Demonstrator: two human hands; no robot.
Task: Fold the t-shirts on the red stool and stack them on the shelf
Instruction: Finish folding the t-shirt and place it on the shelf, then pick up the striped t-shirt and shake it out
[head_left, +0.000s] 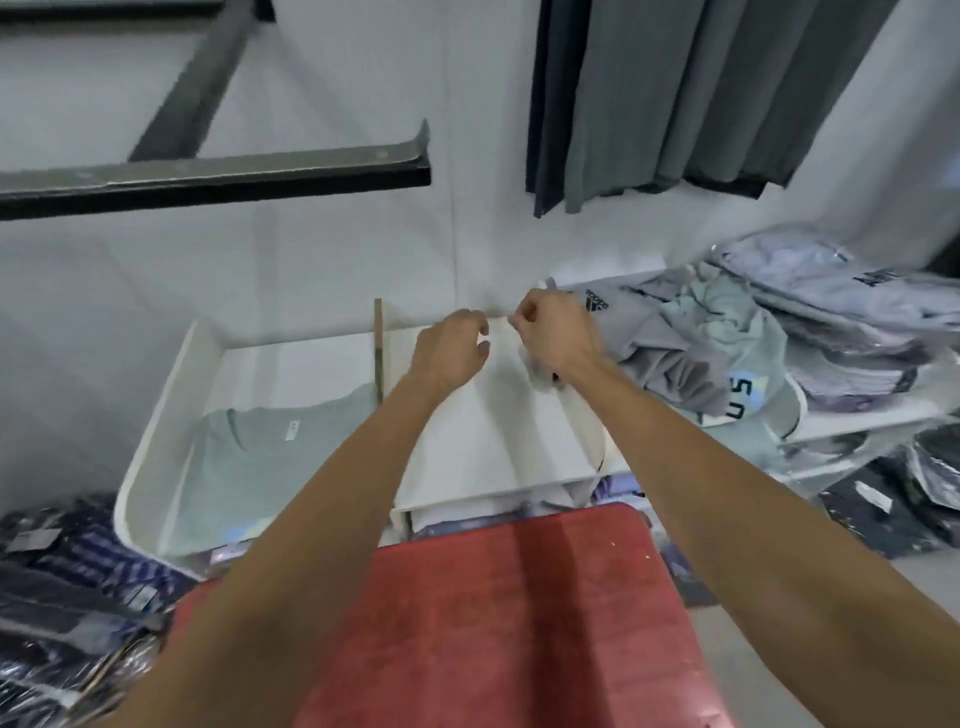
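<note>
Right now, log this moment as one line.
left hand open over shelf | right hand curled, grip unclear | red stool bare

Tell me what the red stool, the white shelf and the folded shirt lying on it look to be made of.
Red stool: likely plastic, matte and scuffed, with pale specks.
White shelf: probably painted or laminated board, smooth with a slight sheen.
Folded shirt: soft grey-green knit fabric, probably cotton, matte, with gentle creases.
</note>
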